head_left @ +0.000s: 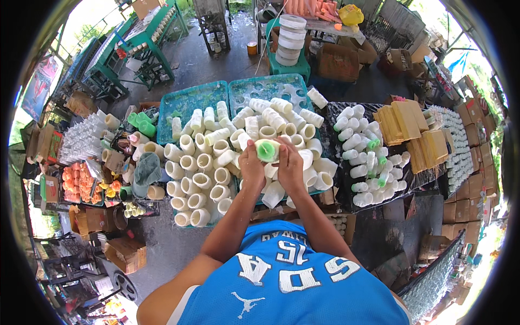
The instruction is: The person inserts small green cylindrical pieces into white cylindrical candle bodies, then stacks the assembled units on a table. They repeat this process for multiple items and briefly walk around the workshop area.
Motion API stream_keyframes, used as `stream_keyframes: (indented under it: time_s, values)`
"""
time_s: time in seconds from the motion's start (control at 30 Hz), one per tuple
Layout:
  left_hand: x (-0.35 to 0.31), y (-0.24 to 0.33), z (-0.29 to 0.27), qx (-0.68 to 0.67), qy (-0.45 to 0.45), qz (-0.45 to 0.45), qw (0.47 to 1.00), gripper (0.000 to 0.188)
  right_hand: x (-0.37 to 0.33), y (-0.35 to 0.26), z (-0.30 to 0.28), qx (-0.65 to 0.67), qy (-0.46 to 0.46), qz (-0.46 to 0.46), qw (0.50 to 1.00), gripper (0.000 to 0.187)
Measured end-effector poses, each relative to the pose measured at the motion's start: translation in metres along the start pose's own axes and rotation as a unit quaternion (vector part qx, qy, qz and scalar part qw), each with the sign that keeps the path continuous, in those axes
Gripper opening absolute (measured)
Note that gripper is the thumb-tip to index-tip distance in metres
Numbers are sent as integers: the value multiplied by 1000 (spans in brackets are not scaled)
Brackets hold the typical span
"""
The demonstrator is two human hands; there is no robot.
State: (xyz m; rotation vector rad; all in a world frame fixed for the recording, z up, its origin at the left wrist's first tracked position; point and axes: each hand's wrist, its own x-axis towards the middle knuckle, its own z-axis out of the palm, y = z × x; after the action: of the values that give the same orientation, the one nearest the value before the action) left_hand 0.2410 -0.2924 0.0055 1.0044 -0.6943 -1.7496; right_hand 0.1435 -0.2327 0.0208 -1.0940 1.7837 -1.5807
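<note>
Between both hands I hold a white cylinder with a green end [266,151], its green face turned up toward me. My left hand [252,166] is closed round its left side. My right hand [290,167] closes on its right side. Under and around the hands lie many off-white hollow cylinders [220,147], some standing with their openings up, others on their sides with ribbed walls showing. They fill much of the teal trays [187,100]. What lies directly beneath my hands is hidden.
To the right, white and green cylinders [360,142] stand on a black-covered table beside yellow blocks [425,151]. Orange pieces [81,181] and a grey-green cloth [147,169] lie to the left. Beyond the trays, a teal stool [290,69] bears stacked white rolls [291,38].
</note>
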Motion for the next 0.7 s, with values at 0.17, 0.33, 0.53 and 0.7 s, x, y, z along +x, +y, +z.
stream_keyframes:
  time_s: [0.17, 0.33, 0.53, 0.7]
  values:
    - [16, -21, -18, -22, 26, -27, 999, 50, -9, 21, 5, -4, -8, 105, 994, 49]
    - [9, -56, -30, -140, -54, -75, 986, 48, -13, 16, 13, -83, 103, 112, 985, 48]
    - [0, -81, -35, -273, -81, -224, 932, 52, -7, 23, 1, 62, 118, 86, 987, 54]
    - [8, -82, -37, -265, -129, -257, 921, 53, 2, 19, -11, 102, 27, 82, 991, 55]
